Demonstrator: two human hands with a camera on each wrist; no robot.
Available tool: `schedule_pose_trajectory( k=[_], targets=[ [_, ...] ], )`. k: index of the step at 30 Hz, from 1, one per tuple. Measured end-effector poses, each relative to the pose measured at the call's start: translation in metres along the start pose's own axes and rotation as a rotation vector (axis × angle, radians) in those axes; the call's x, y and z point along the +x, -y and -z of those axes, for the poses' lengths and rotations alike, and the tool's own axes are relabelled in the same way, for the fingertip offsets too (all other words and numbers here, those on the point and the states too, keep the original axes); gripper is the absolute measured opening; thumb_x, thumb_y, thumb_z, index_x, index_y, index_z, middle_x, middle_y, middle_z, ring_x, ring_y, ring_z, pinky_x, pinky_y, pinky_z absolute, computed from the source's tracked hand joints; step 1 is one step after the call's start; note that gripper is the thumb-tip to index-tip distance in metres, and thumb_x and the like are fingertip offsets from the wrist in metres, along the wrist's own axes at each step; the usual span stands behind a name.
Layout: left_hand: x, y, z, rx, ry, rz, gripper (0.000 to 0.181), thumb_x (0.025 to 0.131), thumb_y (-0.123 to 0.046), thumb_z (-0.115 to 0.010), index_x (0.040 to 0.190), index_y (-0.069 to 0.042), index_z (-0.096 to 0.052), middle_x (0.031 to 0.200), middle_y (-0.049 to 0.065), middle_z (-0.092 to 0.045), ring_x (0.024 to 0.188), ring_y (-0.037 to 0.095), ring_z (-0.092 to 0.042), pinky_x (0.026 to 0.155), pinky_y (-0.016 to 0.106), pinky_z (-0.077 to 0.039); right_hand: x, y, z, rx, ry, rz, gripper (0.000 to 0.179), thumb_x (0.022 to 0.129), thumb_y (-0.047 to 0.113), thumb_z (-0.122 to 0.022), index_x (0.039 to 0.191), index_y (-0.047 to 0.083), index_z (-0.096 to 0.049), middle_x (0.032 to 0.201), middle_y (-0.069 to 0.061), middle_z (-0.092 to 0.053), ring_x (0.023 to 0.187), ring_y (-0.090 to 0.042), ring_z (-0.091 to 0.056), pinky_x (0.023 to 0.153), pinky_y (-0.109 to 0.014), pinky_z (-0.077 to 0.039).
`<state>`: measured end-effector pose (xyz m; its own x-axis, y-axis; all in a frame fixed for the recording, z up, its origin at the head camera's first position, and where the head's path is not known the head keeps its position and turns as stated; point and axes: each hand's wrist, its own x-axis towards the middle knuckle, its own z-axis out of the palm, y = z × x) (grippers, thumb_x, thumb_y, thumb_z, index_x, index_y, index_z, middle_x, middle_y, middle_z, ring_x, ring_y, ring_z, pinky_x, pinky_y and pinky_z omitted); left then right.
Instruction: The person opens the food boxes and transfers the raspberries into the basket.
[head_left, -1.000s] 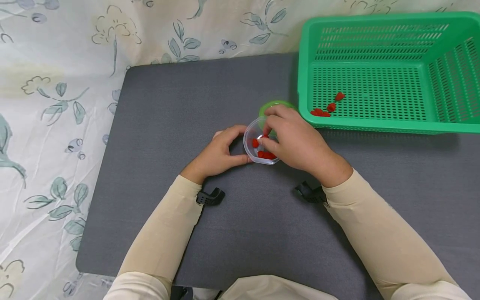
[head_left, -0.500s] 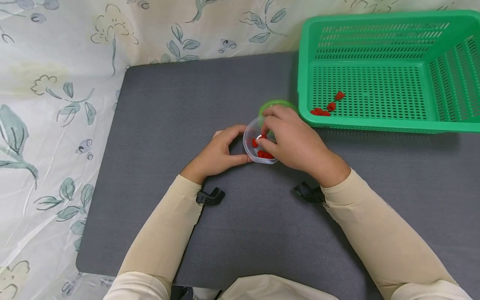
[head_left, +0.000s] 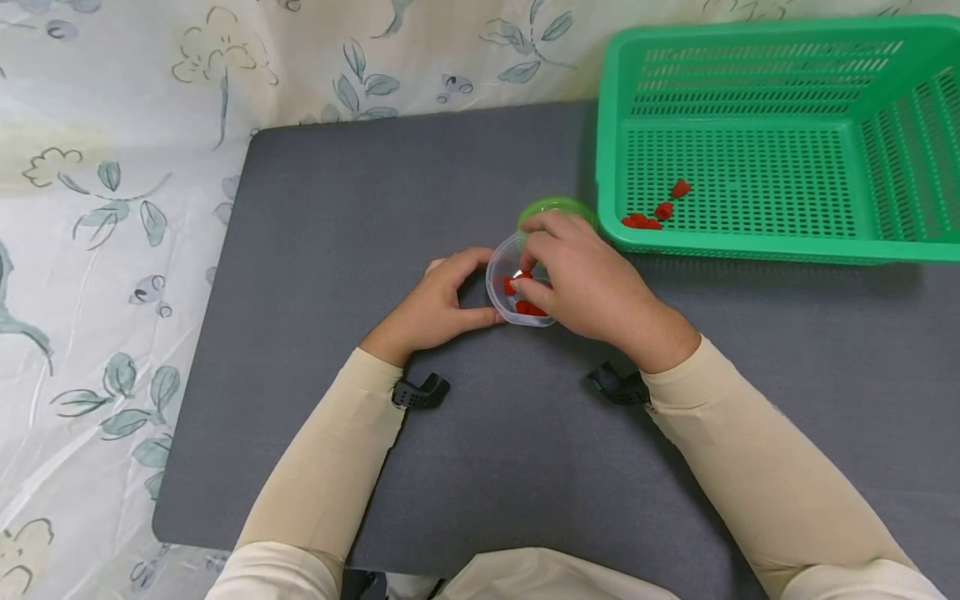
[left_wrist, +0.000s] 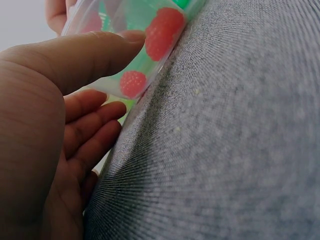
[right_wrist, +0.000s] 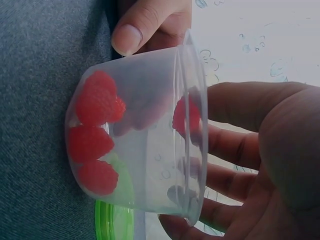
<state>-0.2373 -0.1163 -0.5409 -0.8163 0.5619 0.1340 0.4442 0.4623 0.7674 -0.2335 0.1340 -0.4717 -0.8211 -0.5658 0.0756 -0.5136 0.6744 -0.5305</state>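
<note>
A clear plastic cup [right_wrist: 150, 175] stands on the dark grey table with several raspberries [right_wrist: 97, 97] at its bottom. My left hand [head_left: 438, 304] grips it from the left, thumb on the near side and fingers round the far side. From the right, my right hand [head_left: 592, 287] reaches over the rim. Its thumb and fingertips pinch one raspberry [right_wrist: 186, 116] just inside the cup's mouth, above the others. A bright green round lid [head_left: 551, 205] lies behind the cup, partly covered by my right hand.
A green plastic basket [head_left: 757, 246] stands at the back right, close to the lid. Several raspberries [head_left: 641, 222] lie in its near left corner. A flowered cloth [head_left: 300, 67] hangs behind the table [head_left: 337, 208] and along its left side.
My right hand has shifted very slightly left over the cup, still pinching the raspberry. The left hand and the cup stay in place.
</note>
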Motion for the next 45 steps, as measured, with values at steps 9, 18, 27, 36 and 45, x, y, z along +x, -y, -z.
schedule_pose_trajectory(
  k=[9,18,27,36,45],
  targets=[
    [0.001,-0.001,0.000,0.000,0.001,-0.002,0.062,0.093,-0.028,-0.089,0.147,-0.013,-0.062,0.140,-0.004,-0.066,0.128,0.008,-0.056,0.114,0.043,-0.029,0.001,-0.003,0.000,0.006,0.005,0.003,0.014,0.101,0.017,-0.077,0.097,0.004,-0.072,0.151,-0.019,-0.054,0.140,-0.038,-0.046,0.106,-0.049,-0.048],
    [0.000,0.000,0.000,-0.008,-0.001,0.000,0.061,0.094,-0.028,-0.089,0.146,-0.012,-0.062,0.140,-0.005,-0.066,0.128,0.008,-0.056,0.113,0.043,-0.029,0.001,-0.007,0.001,0.043,-0.005,0.011,0.016,0.100,0.016,-0.080,0.096,0.003,-0.071,0.148,-0.018,-0.055,0.138,-0.036,-0.048,0.103,-0.046,-0.048],
    [0.000,-0.001,0.000,-0.011,-0.002,0.004,0.060,0.094,-0.027,-0.089,0.145,-0.012,-0.063,0.139,-0.005,-0.066,0.128,0.007,-0.056,0.112,0.043,-0.029,0.000,-0.006,0.006,0.063,0.007,-0.010,0.017,0.101,0.017,-0.081,0.099,0.003,-0.070,0.151,-0.017,-0.054,0.143,-0.033,-0.045,0.101,-0.046,-0.050],
    [0.001,-0.002,0.000,-0.014,0.001,-0.001,0.061,0.093,-0.026,-0.090,0.146,-0.012,-0.062,0.140,-0.004,-0.066,0.129,0.008,-0.056,0.113,0.043,-0.028,-0.004,-0.003,0.013,0.110,-0.039,0.022,0.014,0.101,0.014,-0.079,0.098,0.005,-0.069,0.147,-0.016,-0.057,0.137,-0.032,-0.051,0.097,-0.046,-0.052],
    [0.000,-0.002,0.000,-0.013,-0.003,0.008,0.062,0.092,-0.027,-0.091,0.146,-0.013,-0.063,0.141,-0.006,-0.065,0.131,0.007,-0.055,0.114,0.042,-0.028,-0.009,0.006,0.025,0.140,-0.107,0.068,0.012,0.102,0.014,-0.078,0.100,0.005,-0.070,0.145,-0.013,-0.060,0.138,-0.030,-0.053,0.099,-0.049,-0.051]
  ],
)
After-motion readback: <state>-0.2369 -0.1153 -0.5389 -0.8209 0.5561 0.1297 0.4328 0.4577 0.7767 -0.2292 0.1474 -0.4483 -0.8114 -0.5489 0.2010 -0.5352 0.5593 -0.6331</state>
